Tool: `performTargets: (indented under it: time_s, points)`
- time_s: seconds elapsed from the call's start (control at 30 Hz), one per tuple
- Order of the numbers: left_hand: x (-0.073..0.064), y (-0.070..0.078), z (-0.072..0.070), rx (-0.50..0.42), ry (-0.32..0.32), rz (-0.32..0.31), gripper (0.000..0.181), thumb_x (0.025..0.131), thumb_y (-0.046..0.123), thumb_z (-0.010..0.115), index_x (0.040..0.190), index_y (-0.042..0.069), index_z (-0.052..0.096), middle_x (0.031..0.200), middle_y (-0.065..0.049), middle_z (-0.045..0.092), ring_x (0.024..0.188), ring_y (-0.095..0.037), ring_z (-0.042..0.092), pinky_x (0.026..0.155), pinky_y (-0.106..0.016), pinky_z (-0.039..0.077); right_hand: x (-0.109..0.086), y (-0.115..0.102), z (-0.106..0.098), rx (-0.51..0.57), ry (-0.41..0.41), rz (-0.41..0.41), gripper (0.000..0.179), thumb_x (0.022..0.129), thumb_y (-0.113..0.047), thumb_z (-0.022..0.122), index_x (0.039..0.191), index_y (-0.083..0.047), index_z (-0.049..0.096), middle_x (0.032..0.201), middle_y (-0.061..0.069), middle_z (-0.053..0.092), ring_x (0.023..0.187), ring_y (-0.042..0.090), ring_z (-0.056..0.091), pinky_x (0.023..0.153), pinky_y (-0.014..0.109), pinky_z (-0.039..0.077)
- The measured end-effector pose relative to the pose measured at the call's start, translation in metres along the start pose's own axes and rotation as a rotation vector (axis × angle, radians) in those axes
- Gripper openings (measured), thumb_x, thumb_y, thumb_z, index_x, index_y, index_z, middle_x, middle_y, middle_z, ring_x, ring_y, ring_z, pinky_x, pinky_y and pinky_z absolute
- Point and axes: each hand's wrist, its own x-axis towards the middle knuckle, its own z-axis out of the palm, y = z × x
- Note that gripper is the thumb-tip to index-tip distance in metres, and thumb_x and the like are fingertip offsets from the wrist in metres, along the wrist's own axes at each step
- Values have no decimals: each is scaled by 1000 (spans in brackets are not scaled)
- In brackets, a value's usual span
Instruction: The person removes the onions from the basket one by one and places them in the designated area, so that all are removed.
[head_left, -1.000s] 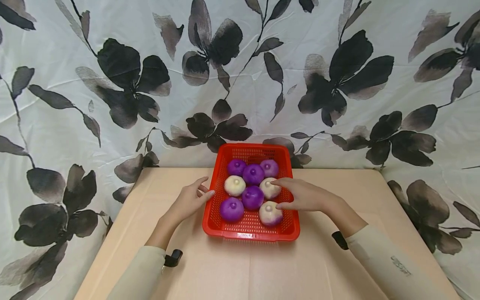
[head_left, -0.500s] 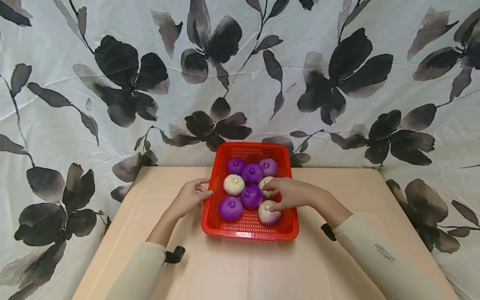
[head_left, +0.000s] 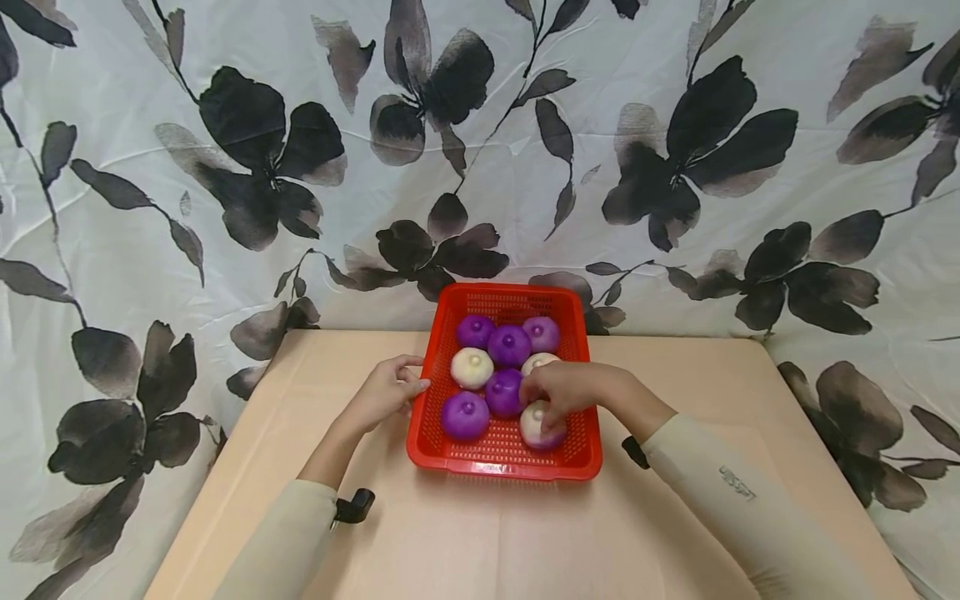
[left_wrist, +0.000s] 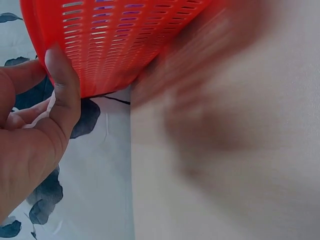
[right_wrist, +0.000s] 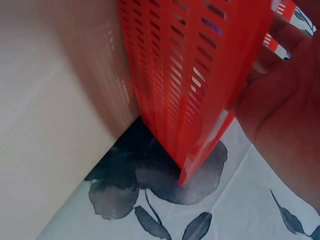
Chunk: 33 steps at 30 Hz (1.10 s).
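Note:
A red perforated plastic basket (head_left: pixel 504 469) stands on the table with several onions in it, some purple and some creamy white. My left hand (head_left: pixel 384 393) holds the basket's left rim; in the left wrist view its thumb (left_wrist: pixel 62 75) lies against the outer wall. Over the right side of the basket, my right hand (head_left: pixel 566 390) reaches in with curled fingers and grips a white onion with a purple base (head_left: pixel 538 433) at the front right. Another white onion (head_left: pixel 538 362) is partly hidden behind that hand. A purple onion (head_left: pixel 503 393) sits just left of its fingertips.
The light wooden-toned table (head_left: pixel 480 542) ends behind the basket at a white cloth with dark flowers (head_left: pixel 480 150). More onions fill the back and left, including a white onion (head_left: pixel 472 368) and a front-left purple onion (head_left: pixel 465 417).
My right hand has moved left and down, its spread fingers closing onto the front-right onion. The left fingers have drawn in at the basket's rim. The basket stays in place.

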Motion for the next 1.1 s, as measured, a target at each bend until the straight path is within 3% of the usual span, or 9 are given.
performTargets:
  time_s: [0.3,0.63,0.87,1.1]
  points:
    - [-1,1,1,-4,-11,6,50,97,5,69,142,-6,51,84,-13,66,57,-23,62,55,-37,62,6,2,8,33,-35,74,30,79,-10,88,104,-18,73,98,2,68,93,17,58,82,32,52]
    - [-2,4,1,5,1,-10,50,97,5,69,143,-5,52,85,-13,65,58,-20,61,57,-39,63,4,1,15,18,-73,95,44,81,-15,87,122,-15,71,113,-4,67,107,17,59,105,40,51]
    - [-1,2,1,20,3,-5,48,98,5,69,142,-4,53,85,-14,66,57,-20,61,60,-43,64,7,-2,21,66,-158,154,48,78,-19,90,120,-30,72,115,-8,62,113,17,52,101,40,53]
    - [1,1,1,21,6,-5,48,97,5,69,141,-3,53,84,-13,66,58,-22,63,65,-54,64,8,-2,23,112,-178,160,49,78,-16,89,122,-31,73,115,-7,62,113,18,52,96,37,55]
